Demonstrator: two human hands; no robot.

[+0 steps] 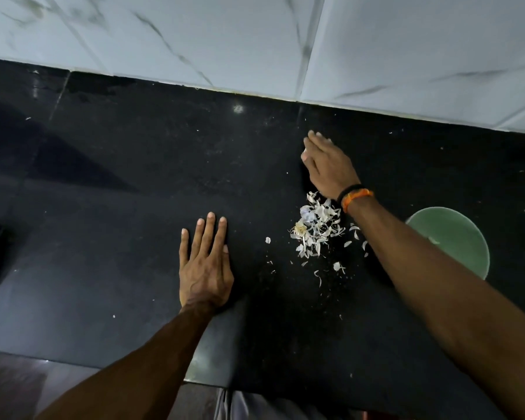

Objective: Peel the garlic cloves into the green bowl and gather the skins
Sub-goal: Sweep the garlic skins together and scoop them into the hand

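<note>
Garlic skins (315,227) heaped loose on the black counter (134,207), stray flakes scattered nearer the counter's front edge; green bowl (455,237) just right of the heap, partly hidden by the right forearm, contents not clear; right hand (331,166) beyond the heap toward the tiled wall (255,34), fingers straight and together, edge-on to the counter, wristband (355,196) orange and black; left hand (205,268) left of the heap, flat on the counter, fingers straight, slightly spread.

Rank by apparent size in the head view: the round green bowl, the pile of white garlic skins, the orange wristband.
1. Round green bowl, though partly hidden
2. Pile of white garlic skins
3. Orange wristband
</note>
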